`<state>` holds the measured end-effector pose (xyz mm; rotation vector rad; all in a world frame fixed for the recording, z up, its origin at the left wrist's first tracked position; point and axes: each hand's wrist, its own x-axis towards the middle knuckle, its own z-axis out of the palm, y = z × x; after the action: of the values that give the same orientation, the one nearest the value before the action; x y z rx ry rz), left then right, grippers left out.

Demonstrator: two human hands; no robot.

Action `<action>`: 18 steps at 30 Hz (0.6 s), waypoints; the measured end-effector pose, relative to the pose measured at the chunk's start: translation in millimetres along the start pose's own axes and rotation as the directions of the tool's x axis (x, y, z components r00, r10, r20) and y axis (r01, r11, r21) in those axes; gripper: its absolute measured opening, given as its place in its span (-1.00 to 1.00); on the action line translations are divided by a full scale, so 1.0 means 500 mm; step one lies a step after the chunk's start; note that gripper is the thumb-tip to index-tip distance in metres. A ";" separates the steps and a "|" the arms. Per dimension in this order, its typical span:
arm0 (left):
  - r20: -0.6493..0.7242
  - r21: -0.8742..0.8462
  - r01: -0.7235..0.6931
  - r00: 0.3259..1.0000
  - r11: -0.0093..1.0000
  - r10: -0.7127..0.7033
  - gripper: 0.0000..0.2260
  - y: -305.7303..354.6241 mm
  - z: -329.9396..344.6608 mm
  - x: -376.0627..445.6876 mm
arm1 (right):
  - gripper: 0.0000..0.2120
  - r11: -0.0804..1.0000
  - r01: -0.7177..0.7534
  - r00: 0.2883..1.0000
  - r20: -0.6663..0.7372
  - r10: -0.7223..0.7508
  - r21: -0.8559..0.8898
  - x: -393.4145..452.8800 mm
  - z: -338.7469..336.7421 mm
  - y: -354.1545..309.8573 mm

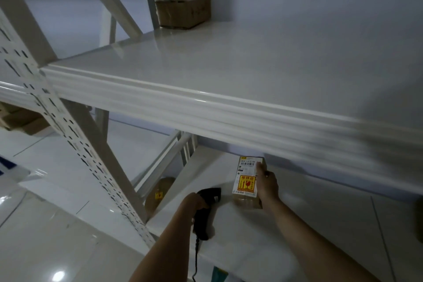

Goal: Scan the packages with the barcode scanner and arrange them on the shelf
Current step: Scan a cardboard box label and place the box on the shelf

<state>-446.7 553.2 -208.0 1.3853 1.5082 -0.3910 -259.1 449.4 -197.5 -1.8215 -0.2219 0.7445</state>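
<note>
My right hand (267,186) grips a small cardboard package (246,182) by its right side, low over the lower shelf board (309,224); I cannot tell whether the box touches the board. A white label with a barcode and a yellow-red fragile sticker faces up on the package. To its left, my left hand (194,204) holds the handle of a black barcode scanner (207,204), whose head lies beside the package and whose cable hangs down past the shelf edge.
The upper shelf board (229,71) juts out above the hands and carries a cardboard box (184,12) at its back left corner. A perforated white upright (91,158) stands at the left. Another brown package (158,194) lies lower left, and cartons (20,119) sit far left.
</note>
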 end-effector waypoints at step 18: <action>0.069 -0.474 -0.487 0.810 0.734 0.582 -0.89 -0.052 -0.093 -0.092 | -0.60 0.977 -0.025 0.992 -0.119 0.051 0.211 -0.245 0.013 0.016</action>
<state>-497.9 556.7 -159.8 1.2920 0.8750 0.1635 -360.7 391.7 -159.4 -1.6677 -0.0250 0.6530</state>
